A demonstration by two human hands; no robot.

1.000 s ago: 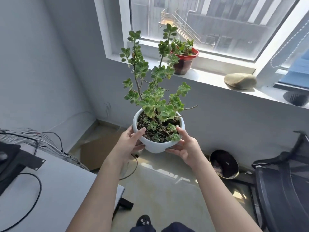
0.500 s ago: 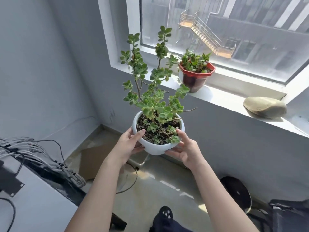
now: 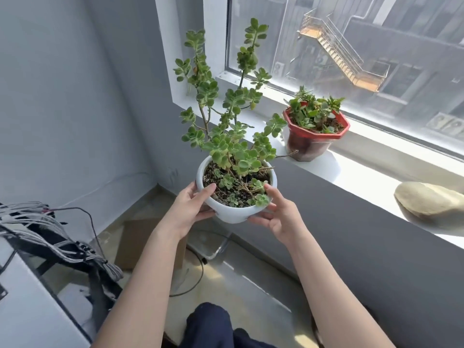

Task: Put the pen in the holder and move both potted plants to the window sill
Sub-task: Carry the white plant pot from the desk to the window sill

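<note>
A white round pot [image 3: 232,213] with a tall green branching plant hangs in the air in front of the wall, below and left of the window sill [image 3: 356,173]. My left hand [image 3: 192,208] grips its left side and my right hand [image 3: 280,217] cups its right side, thumbs on the rim. A second plant in a red angular pot [image 3: 308,139] stands on the sill near its left end. No pen or holder is in view.
A pale flat stone [image 3: 431,203] lies on the sill at the right. Bundled cables [image 3: 55,239] and a desk corner [image 3: 32,307] are at lower left. A cardboard box [image 3: 140,239] and a cord lie on the floor below.
I have stepped nearer the window; the sill and red pot now sit closer and lower in view. The white pot stays held in both hands, now just left of the red pot.
</note>
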